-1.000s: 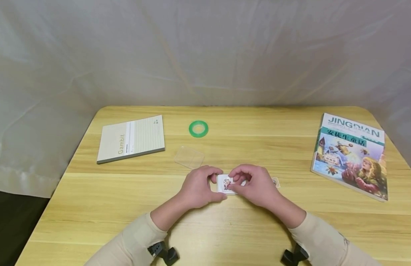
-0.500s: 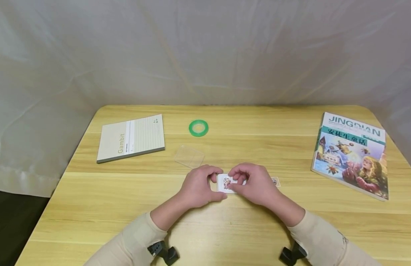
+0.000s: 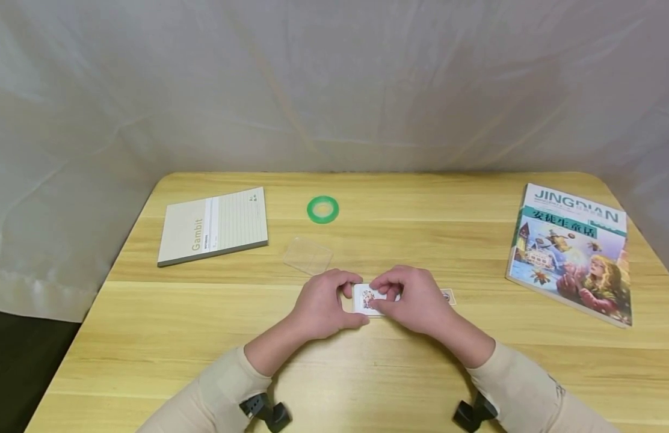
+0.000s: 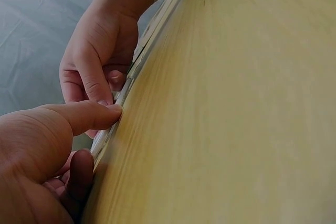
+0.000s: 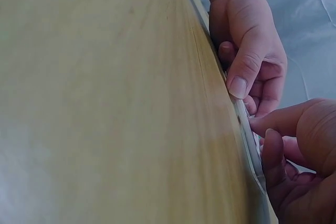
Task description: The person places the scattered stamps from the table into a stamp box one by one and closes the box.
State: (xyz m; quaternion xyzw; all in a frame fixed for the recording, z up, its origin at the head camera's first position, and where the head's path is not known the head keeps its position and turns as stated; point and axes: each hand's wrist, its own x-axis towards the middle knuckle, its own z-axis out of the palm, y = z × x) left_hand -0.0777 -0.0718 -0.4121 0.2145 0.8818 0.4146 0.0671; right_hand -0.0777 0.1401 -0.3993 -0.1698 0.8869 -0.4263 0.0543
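A small white stack of playing cards, with a colored figure on its top card, lies near the middle of the table in the head view. My left hand grips its left end, thumb on the near edge and fingers at the far one. From the right, my right hand bends over the stack and pinches at the top card with thumb and fingers, hiding the right end. Side on, the right wrist view shows a thin clear case along the stack. Another card pokes out flat behind the right hand.
A clear plastic lid lies beyond the left hand. Farther back is a green tape roll. A Gambit notebook rests at the left, and a thick picture-covered book at the right. A grey curtain hangs behind the table.
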